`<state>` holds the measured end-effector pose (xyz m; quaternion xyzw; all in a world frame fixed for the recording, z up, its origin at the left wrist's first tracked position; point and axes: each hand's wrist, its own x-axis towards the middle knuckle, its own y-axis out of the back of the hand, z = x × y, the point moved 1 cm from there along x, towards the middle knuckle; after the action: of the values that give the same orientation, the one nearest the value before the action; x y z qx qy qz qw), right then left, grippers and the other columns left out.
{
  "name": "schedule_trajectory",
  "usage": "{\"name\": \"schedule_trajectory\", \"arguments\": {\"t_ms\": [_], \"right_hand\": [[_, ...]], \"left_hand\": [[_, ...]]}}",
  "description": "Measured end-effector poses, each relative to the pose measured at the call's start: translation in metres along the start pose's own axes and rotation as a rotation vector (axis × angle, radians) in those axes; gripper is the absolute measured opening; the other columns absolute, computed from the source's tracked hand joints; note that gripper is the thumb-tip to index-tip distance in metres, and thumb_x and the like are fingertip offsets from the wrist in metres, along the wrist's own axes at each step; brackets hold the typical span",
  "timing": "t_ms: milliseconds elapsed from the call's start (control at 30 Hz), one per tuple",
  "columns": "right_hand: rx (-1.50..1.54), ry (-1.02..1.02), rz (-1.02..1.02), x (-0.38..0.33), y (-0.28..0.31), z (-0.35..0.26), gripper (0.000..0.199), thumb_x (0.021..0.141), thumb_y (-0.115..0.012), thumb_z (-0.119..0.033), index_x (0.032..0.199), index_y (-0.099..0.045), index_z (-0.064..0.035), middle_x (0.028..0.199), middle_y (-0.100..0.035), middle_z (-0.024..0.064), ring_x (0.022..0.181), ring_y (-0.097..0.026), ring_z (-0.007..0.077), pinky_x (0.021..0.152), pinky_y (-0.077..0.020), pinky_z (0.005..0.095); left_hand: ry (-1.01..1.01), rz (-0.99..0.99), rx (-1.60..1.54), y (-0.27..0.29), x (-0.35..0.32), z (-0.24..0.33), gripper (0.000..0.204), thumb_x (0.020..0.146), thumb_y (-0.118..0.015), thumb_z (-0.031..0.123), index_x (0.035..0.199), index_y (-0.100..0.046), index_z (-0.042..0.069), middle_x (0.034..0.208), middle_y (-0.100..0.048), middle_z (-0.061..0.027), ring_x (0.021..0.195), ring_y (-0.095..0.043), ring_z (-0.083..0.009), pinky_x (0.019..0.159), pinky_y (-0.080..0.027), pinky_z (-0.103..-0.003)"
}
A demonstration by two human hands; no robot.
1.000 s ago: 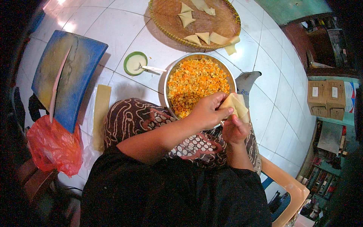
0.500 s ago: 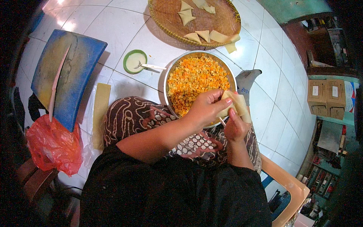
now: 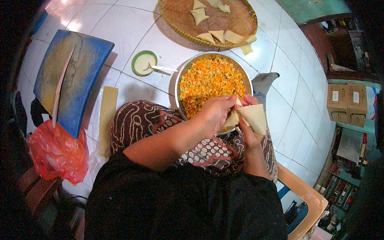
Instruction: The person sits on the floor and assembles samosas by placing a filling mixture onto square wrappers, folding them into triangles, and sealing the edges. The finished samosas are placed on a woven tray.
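A pale pastry wrapper (image 3: pixel 255 117) is held between both my hands over the near right rim of a metal bowl (image 3: pixel 176 89); part of it is folded into a cone. My left hand (image 3: pixel 216 113) pinches the folded edge from the left. On the other side, my right hand (image 3: pixel 250 137) grips the wrapper from below, some fingers hidden behind it. A thin pale handle pokes out beside my right hand, its other end hidden. Diced orange and yellow filling (image 3: pixel 212 82) fills the bowl.
A woven tray (image 3: pixel 188 30) beyond the bowl carries folded triangles and loose wrappers. Left of the bowl, a green dish (image 3: pixel 134 64) holds white paste and a spoon (image 3: pixel 164 69). Wrapper strips (image 3: pixel 107 120), a red plastic bag (image 3: pixel 58 154) and a knife (image 3: pixel 60 88) on a blue board (image 3: pixel 94 72) lie left.
The wrapper has turned in my hands and now shows a cone-like fold with a wide flap toward the right. My right hand's fingers have moved up behind it.
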<state>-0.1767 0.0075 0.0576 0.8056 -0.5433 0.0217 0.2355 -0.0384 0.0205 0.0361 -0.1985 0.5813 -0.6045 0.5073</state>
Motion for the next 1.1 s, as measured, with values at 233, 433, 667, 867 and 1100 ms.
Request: {"name": "schedule_trajectory", "arguments": {"t_ms": [233,433,667,867,1100], "right_hand": [[-0.669,0.237,-0.291,0.016,0.009,-0.016,0.040,0.073,-0.057,-0.032,0.106,-0.062,-0.0103,0.117,-0.053,0.0125,0.121,-0.036,0.0333,0.105,-0.0118,0.0484],[-0.627,0.265,-0.174,0.005,0.011,0.015,0.044,0.072,-0.057,-0.031,0.109,-0.060,-0.0085,0.117,-0.053,0.0121,0.119,-0.038,0.0336,0.103,-0.0175,0.0487],[0.626,-0.498,0.225,-0.010,-0.012,0.024,0.044,0.081,-0.051,-0.026,0.113,-0.050,0.0044,0.108,-0.057,0.0161,0.096,-0.056,0.0296,0.085,-0.0426,0.0363],[1.128,-0.916,0.168,-0.020,-0.020,0.029,0.044,0.083,-0.048,-0.029,0.112,-0.047,0.0031,0.090,-0.062,0.0194,0.082,-0.061,0.0281,0.075,-0.0486,0.0369],[0.974,-0.822,-0.019,-0.023,-0.032,0.020,0.049,0.080,-0.052,-0.027,0.119,-0.042,0.0018,0.099,-0.060,0.0185,0.088,-0.061,0.0289,0.081,-0.0481,0.0382]], "left_hand": [[0.114,-0.055,-0.058,0.005,0.000,0.013,0.037,0.092,-0.036,0.030,0.113,-0.046,0.002,0.109,-0.056,-0.0125,0.101,-0.055,-0.0239,0.090,-0.042,-0.036],[0.176,-0.183,-0.046,0.005,0.002,0.018,0.039,0.092,-0.037,0.032,0.119,-0.044,0.005,0.114,-0.054,-0.0118,0.102,-0.054,-0.0229,0.091,-0.040,-0.034],[-0.038,0.040,0.394,0.007,0.005,0.026,0.035,0.089,-0.043,0.037,0.104,-0.056,0.008,0.100,-0.059,-0.0064,0.086,-0.055,-0.0172,0.083,-0.039,-0.026],[0.276,-0.198,0.678,0.031,0.019,0.032,0.036,0.084,-0.051,0.042,0.092,-0.059,0.008,0.073,-0.058,-0.0014,0.071,-0.055,-0.0122,0.074,-0.040,-0.026],[0.133,-0.178,0.799,0.023,0.015,0.032,0.032,0.082,-0.058,0.031,0.094,-0.060,0.002,0.079,-0.061,-0.0043,0.069,-0.056,-0.0106,0.060,-0.043,-0.023]]}}
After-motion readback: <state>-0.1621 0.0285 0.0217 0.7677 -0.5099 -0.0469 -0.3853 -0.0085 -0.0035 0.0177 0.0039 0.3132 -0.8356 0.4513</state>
